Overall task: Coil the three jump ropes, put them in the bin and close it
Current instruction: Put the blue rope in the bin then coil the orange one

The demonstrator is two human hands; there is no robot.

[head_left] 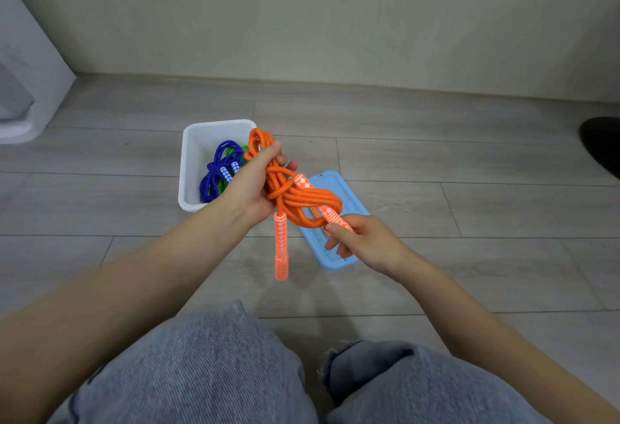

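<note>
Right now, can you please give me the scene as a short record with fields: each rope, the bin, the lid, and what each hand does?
orange rope: coiled bundle, held above the floor, one handle hanging down
blue rope: inside the bin
green rope: inside the bin, mostly under the blue rope
bin: white, open, on the floor
lid: light blue, on the floor right of the bin
left hand: grips the orange coil
right hand: holds the other orange handle

two coiled ropes [218,168] lie in the bin [191,168] on the floor [469,209]; the lid [339,188] lies just right of it, a third rope [298,195] held above both.
</note>
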